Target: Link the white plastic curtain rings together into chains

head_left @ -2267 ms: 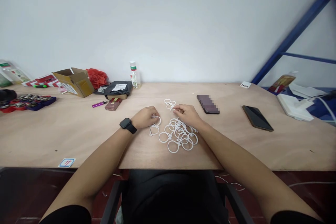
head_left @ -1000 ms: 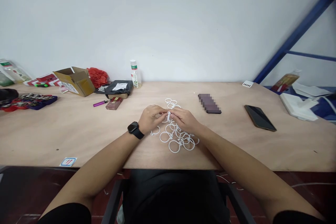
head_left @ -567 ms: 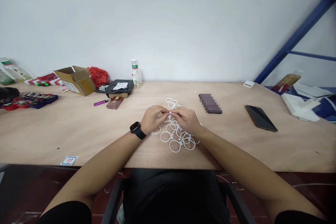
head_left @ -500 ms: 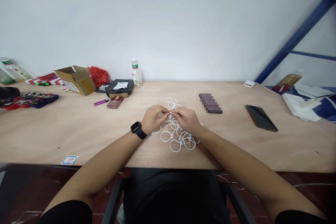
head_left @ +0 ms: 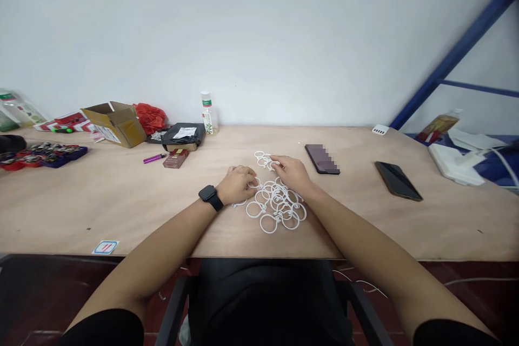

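On my feed, the main heap of white rings [head_left: 278, 218] sits at the centre of the frame, slightly low. A small group of white rings [head_left: 259, 152] lies just above it; one partly hidden ring [head_left: 240, 204] shows below the left hand [head_left: 242, 184].

Left fingers curl at a ring on the heap's upper-left side; I can't tell if they grip it or only touch. Right hand [head_left: 291, 170]: thumb and index nearly together at the small group's lower right. Can't confirm a pinch.

Main risk, my read: snagging. Rings overlap and the small clips look easy to hook, so lifting one could drag neighbours. Right forearm passes just beside the heap's right side; a low sweep could smear it. Small group could get pulled back into the heap if the right wrist drops.

Edges: table [head_left: 133, 200] front edge runs near the heap's underside, lower centre; rings pushed that way could fall. Upper right, the near phone [head_left: 318, 159] limits the right hand. Most room: mid-left wood, short of the purple lighter [head_left: 152, 159] and dark red box [head_left: 175, 159].
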The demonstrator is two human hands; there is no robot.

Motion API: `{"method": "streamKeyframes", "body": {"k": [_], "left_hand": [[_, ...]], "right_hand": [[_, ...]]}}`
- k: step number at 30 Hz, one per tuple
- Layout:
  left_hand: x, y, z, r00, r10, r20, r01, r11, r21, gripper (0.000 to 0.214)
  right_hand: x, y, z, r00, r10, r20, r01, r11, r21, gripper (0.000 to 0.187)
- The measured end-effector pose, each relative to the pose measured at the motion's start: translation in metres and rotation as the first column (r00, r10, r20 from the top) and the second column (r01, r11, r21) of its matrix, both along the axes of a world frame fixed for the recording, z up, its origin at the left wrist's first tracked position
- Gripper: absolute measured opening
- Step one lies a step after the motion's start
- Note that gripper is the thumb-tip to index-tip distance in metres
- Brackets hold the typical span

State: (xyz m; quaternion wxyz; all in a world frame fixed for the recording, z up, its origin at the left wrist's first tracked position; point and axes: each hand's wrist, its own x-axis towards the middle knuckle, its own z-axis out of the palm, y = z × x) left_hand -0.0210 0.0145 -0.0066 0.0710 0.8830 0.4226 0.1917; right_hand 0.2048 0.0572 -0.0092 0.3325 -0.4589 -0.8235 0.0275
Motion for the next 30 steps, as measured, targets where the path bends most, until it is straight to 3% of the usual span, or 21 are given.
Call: {"method": "streamKeyframes", "body": {"k": [3, 8, 15, 24, 30], "left_hand": [[0.001, 0.000, -0.001, 1.000, 0.022, 0.003, -0.022, 1.000, -0.010, 0.012], [0.002, 0.000, 0.002, 0.972, 0.091, 0.219, -0.117, 0.987, 0.109, 0.010], [0.005, -0.002, 0.003, 0.935, 0.054, 0.350, -0.127, 0.974, 0.188, 0.008], [0.010, -0.004, 0.003, 0.904, 0.092, 0.419, -0.139, 0.987, 0.084, 0.017], [0.009, -0.002, 0.004, 0.903, -0.048, 0.427, -0.006, 0.992, 0.126, 0.022]], "right_hand": [[0.000, -0.001, 0.000, 0.995, 0.001, -0.098, -0.004, 1.000, -0.030, 0.026], [-0.006, -0.015, 0.005, 0.973, 0.150, -0.174, -0.165, 0.983, -0.075, 0.020], [-0.012, -0.025, 0.004, 0.914, 0.273, -0.300, -0.315, 0.944, -0.100, 0.022], [-0.016, -0.028, 0.006, 0.900, 0.386, -0.205, -0.381, 0.922, 0.064, 0.017], [-0.014, -0.029, 0.008, 0.904, 0.420, -0.083, -0.403, 0.900, 0.166, 0.020]]}}
